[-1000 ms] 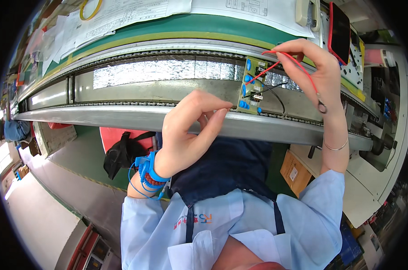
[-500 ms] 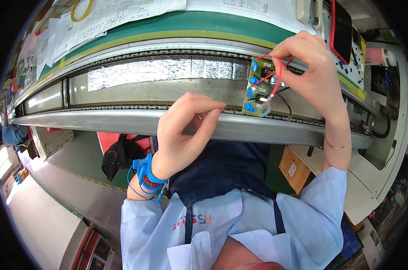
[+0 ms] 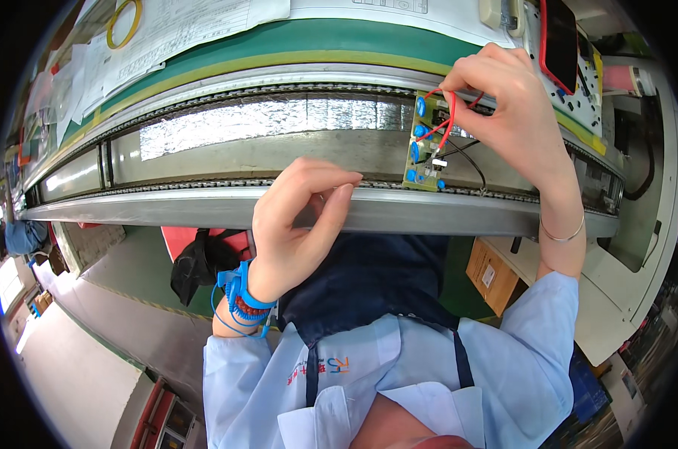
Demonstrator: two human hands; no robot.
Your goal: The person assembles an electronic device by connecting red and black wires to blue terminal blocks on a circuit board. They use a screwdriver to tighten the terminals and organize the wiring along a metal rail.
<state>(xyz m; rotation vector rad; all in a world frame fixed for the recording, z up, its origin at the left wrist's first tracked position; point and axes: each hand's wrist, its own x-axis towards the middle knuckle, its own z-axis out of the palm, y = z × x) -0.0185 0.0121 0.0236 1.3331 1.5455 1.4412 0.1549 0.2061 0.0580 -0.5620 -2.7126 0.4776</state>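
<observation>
A small circuit board with several blue disc-shaped parts sits across the chain conveyor, right of the middle. Red wire loops up from it, and a black wire curves off to its right. My right hand is above the board's upper right, thumb and forefinger pinched on the red wire. Left of the board, over the conveyor's near rail, my left hand holds its thumb and forefinger close together. Whatever lies between those fingertips, if anything, is too small to tell. A blue wrist strap circles my left wrist.
The conveyor's near metal rail runs across in front of me. Beyond it, printed papers and a yellow tape ring lie on the green surface. A red-edged phone is at the far right. Below stands a cardboard box.
My left hand has drawn a little to the left, away from the board. The red wire loop in my right hand has shifted slightly left, and its white end now sits lower against the board.
</observation>
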